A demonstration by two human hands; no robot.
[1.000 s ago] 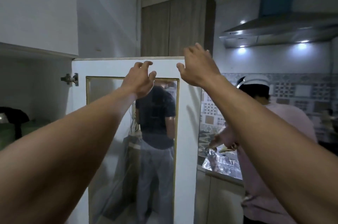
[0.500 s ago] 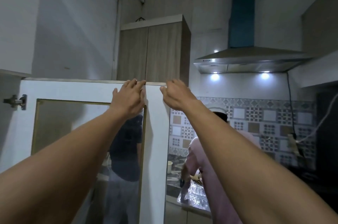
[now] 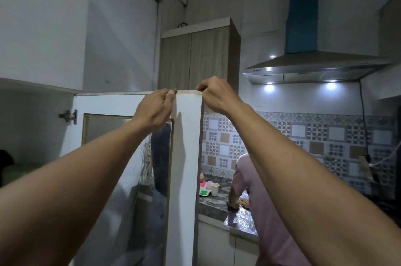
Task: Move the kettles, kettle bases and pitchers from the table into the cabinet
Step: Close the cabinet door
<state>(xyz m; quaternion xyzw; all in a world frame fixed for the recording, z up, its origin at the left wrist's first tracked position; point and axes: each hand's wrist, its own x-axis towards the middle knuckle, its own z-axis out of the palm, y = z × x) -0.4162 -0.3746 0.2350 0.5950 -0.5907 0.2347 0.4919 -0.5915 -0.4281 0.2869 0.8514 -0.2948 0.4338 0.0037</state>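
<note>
The white cabinet door (image 3: 186, 135) with its gold-framed glass pane stands swung open in front of me. My left hand (image 3: 155, 108) grips the door's top edge with curled fingers. My right hand (image 3: 217, 95) grips the same top edge at its outer corner. The open cabinet interior (image 3: 32, 135) lies to the left, dim, with a dark object (image 3: 5, 158) at its far left edge. No kettle, kettle base or pitcher is clearly in view.
A person in a pink shirt (image 3: 256, 200) works at the dark stone counter (image 3: 214, 202) behind the door, where a cup (image 3: 214, 188) stands. A lit range hood (image 3: 314, 68) hangs at the right. A wooden wall cabinet (image 3: 199, 55) sits above the door.
Both hands came down onto the door's top edge and curled round it. The view tilted upward, and the door now stands further right in it.
</note>
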